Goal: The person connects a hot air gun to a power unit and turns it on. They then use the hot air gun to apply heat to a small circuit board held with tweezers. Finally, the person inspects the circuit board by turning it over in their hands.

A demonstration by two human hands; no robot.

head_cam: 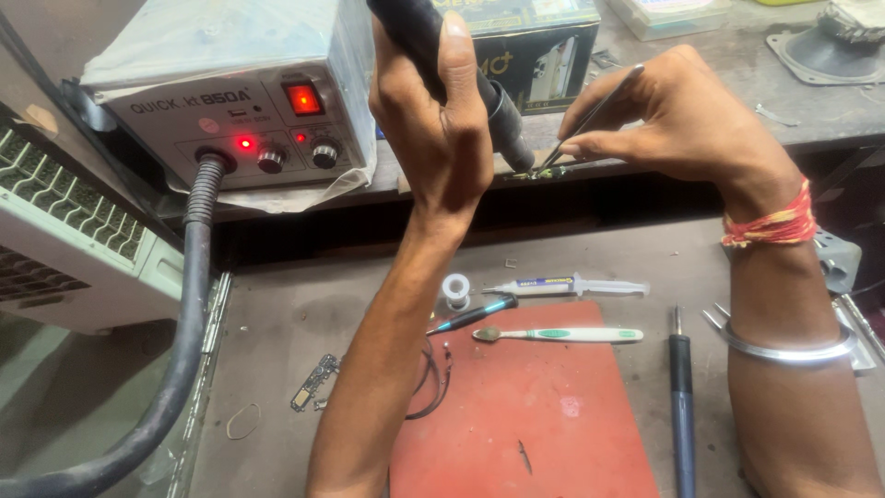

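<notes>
Hot-air handpiece (461,69), black and cylindrical, is held in the left hand (433,129), whose fingers are wrapped tight around its barrel; its nozzle points down at a small circuit board (544,170) lying on the edge of the raised shelf. At far left, a thick black hose (184,314) runs up to the grey rework station (249,92), whose red switch and indicator lamps are lit. Centre, on the lower bench, a red mat (535,415) carries a toothbrush (558,335) and a screwdriver (470,316), with a syringe (572,287) just behind. At right, the right hand (682,124) pinches fine tweezers (590,115) between thumb and fingers, their tips meeting the board beside the nozzle.
</notes>
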